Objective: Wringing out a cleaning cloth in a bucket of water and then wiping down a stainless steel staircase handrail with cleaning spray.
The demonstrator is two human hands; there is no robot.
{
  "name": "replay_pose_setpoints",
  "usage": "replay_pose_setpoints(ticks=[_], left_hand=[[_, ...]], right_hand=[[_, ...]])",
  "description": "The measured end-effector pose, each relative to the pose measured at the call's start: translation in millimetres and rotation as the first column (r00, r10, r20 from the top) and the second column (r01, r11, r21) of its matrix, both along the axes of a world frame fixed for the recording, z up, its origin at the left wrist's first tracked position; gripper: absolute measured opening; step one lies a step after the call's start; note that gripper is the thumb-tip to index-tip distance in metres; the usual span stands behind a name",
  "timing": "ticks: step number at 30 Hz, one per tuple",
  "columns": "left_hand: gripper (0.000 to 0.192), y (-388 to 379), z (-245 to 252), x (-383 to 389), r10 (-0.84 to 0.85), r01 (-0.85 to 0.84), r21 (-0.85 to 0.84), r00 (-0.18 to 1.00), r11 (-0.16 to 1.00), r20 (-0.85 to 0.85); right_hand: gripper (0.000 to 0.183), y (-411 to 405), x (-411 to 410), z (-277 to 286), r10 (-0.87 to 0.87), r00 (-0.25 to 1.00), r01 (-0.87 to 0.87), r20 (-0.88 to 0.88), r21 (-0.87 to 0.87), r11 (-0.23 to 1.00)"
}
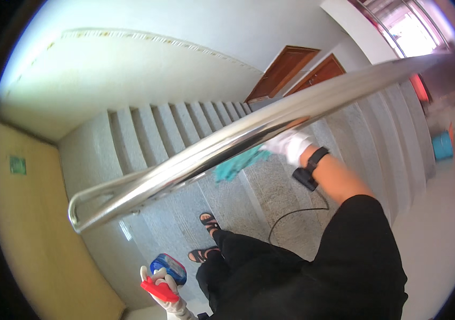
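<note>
My left hand [167, 294], in a white glove, grips a spray bottle with a red trigger head [159, 291] and a blue body [169, 268]. Up at the polished metal handrail [211, 144], my right hand [287, 146] wears a white glove too and is blurred. A teal cloth [239, 164] hangs from that hand below the rail. The rail hides part of the fingers. On the right wrist sits a black strap with a small black box [305, 179], from which a dark cable [299, 211] runs down.
I stand in black sandals [205, 255] on grey stone stairs [247, 192]. Beyond the rail, another flight [187, 124] runs along a pale wall [131, 72] towards brown wooden doors [283, 72]. A yellowish wall [27, 216] stands at left. A turquoise bucket-like container [442, 146] is at far right.
</note>
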State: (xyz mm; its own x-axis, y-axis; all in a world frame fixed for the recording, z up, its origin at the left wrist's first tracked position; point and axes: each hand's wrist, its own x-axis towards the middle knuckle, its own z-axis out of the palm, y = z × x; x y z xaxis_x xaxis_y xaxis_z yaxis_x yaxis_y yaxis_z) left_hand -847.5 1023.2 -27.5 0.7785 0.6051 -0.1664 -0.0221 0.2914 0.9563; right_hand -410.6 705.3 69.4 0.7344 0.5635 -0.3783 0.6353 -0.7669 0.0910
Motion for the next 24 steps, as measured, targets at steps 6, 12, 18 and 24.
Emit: replay_pose_setpoints(ticks=[6,12,18,24], left_hand=[[0.052,13.5,0.3,-11.8,-0.072,0.229,-0.474,0.943,0.85,0.325],[0.045,16.7,9.0,-2.6,-0.191,0.22,-0.101,0.952,0.97,0.239],[0.049,35.7,15.3,-4.0,0.15,0.214,-0.915,0.949,0.342,0.278],[0.053,31.9,36.0,-12.5,-0.413,0.529,-0.136,0.777,0.838,0.476]], right_hand=[[0.039,-108.0,13.9,111.7,-0.247,0.883,0.35,0.399,-0.21,0.913],[0.034,-116.0,-8.9,135.0,-0.419,0.763,0.355,0.492,0.223,0.908],[0.029,-108.5,-65.3,152.2,-0.764,0.633,0.35,0.129,0.832,0.431],[0.081,-146.8,-181.5,142.7,-0.631,0.758,0.525,0.166,0.421,0.74]])
